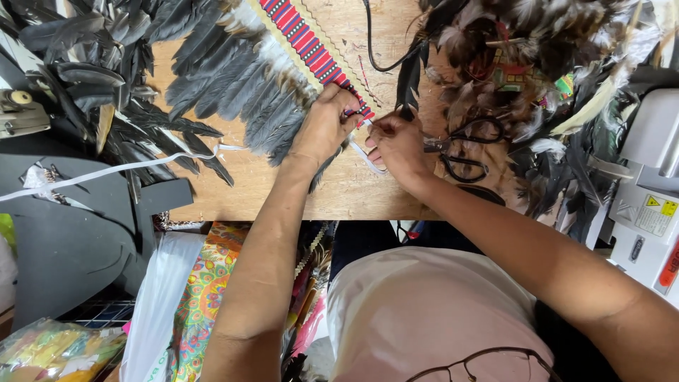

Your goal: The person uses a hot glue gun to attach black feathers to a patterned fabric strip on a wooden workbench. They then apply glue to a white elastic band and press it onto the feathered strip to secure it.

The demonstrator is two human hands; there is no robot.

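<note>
Far left: dark grey foam sheet [71,240], white ribbon strip [106,172] lying across it. Grey feather row [240,85] on wooden table [339,194], stitched to red-blue striped woven band [304,39]. Left hand [327,126] fingers curled, pinching band's end. Right hand [397,145] fingers closed, gripping white ribbon end just beside. Black-handled scissors [463,148] right of hands, against brown feather pile [523,42].

Left hand [327,127]: centre of the frame, slightly above middle; back of hand up, fingers curled and pinched shut at the tips. Left forearm: runs up from the lower centre-left edge. Right hand [399,145]: just beside the left, fingers pinched together. Right forearm: enters from the lower right corner, angled toward centre.
</note>
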